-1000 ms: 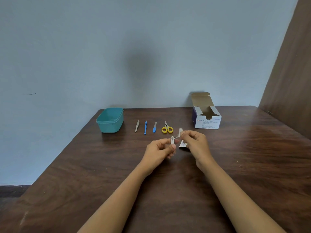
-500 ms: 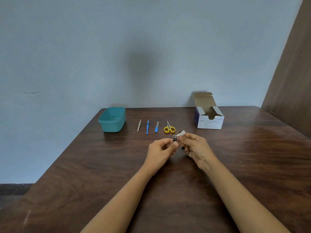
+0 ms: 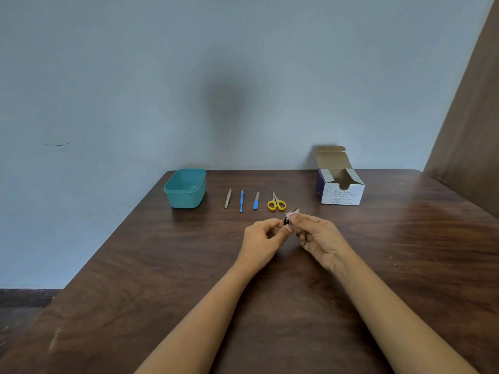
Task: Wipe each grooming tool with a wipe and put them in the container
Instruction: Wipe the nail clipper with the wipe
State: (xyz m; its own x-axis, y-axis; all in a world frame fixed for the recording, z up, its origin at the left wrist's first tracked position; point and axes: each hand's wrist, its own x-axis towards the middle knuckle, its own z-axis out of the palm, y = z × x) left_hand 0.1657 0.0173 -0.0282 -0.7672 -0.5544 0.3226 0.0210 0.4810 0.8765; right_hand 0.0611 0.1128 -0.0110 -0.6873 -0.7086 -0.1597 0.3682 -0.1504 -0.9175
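Head view: over the dark wooden table (image 3: 162, 265), well right of the teal plastic container (image 3: 185, 188), your left hand (image 3: 263, 238) pinches the small metal nail clipper (image 3: 286, 220); your right hand (image 3: 318, 236) pinches the white wipe (image 3: 293, 211) onto it. Hard rubbing could slip that fingertip hold and drop the clipper.

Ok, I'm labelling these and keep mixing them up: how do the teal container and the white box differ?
The teal container is smooth, round-cornered and lidless; the white box is printed cardboard, square-edged, its flap standing open. The container stands left of the silver tool, the box right of the yellow scissors. Both stand upright on the table, open-topped.
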